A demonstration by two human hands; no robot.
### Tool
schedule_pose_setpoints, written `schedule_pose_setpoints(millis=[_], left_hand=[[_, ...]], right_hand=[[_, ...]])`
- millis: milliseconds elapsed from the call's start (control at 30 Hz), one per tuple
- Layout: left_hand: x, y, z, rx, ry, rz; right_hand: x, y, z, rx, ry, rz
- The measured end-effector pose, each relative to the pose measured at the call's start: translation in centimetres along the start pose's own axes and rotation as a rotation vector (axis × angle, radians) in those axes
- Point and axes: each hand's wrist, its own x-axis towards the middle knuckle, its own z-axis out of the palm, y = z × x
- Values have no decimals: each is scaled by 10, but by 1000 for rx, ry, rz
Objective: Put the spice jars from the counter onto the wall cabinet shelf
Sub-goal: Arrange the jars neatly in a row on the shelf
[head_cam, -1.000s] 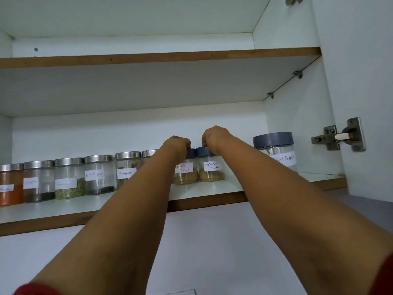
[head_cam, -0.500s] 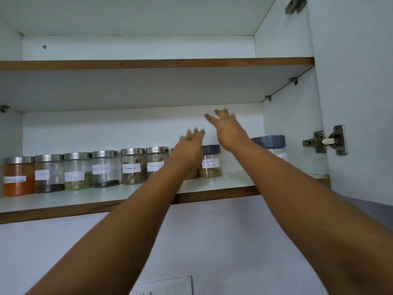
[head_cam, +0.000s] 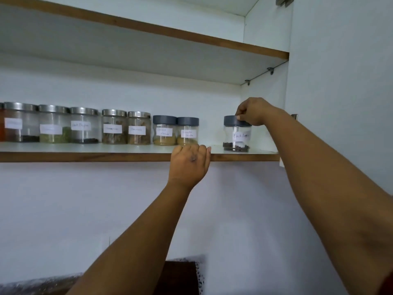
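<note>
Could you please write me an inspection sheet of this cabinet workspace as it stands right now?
Surface: white lower shelf with a brown front edge.
Job's things: a row of steel-lidded jars, two grey-lidded jars touching each other, and a black pepper jar standing apart to the right, all upright.
Clutter: nothing seen.
Hands: right hand grips the black pepper jar's lid; left hand curls over the shelf edge.
Cables: nothing seen.
Surroundings: upper shelf, open cabinet door, white wall below.
</note>
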Motion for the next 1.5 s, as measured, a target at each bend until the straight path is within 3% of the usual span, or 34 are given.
schedule_pose_setpoints(millis=[267, 500, 700, 1200, 1500], left_hand=[[1, 0, 3, 49, 39, 8], [-1, -2, 15, 111, 214, 66], [0, -2, 22, 127, 307, 86], [-1, 0, 24, 91, 323, 58], [-1, 1, 19, 99, 270, 57]], right_hand=[[36, -21, 40, -226, -26, -40], [80, -38, 70, -325, -174, -38], [106, -37, 89, -204, -159, -17], [114, -28, 114, 125, 115, -59], [116, -26, 126, 298, 76, -56]])
